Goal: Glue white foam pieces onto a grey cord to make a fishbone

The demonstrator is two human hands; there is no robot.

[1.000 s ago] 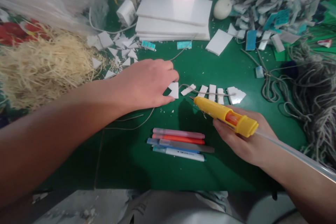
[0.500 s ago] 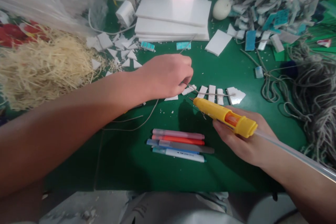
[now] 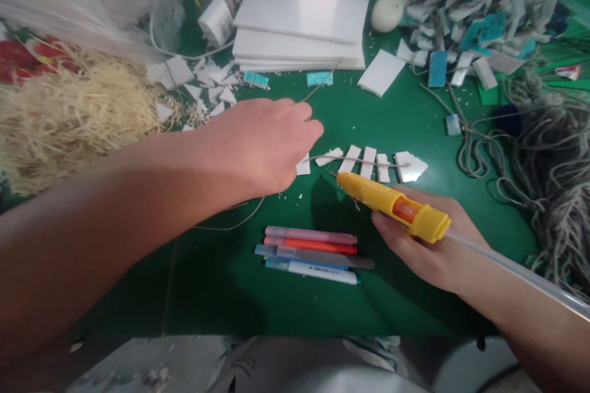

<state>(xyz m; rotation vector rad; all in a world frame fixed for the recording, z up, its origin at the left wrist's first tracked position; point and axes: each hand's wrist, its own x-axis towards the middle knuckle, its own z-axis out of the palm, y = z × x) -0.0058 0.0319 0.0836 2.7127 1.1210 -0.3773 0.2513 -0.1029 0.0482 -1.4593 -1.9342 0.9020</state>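
Observation:
My right hand (image 3: 419, 239) is wrapped round a yellow glue gun (image 3: 391, 206), its tip pointing left near a row of small white pieces (image 3: 367, 163). A thin grey cord (image 3: 343, 158) lies across the row, from a pointed white piece (image 3: 410, 167) on the right to near my left hand. My left hand (image 3: 271, 144) is bent palm down over the row's left end. Its fingers are curled together, and what they hold, if anything, is hidden beneath them. Another stretch of cord (image 3: 318, 87) shows beyond its knuckles.
Several markers (image 3: 311, 252) lie nearer the front edge. White boards (image 3: 299, 43) are stacked at the back. Straw-like shreds (image 3: 78, 123) sit left; grey cords (image 3: 553, 184) and a heap of scraps (image 3: 479, 12) fill the right. A white egg-shaped object (image 3: 387, 12) stands behind.
My left hand has moved left along the row, uncovering more of the cord and a white piece. My right hand and the glue gun have barely moved.

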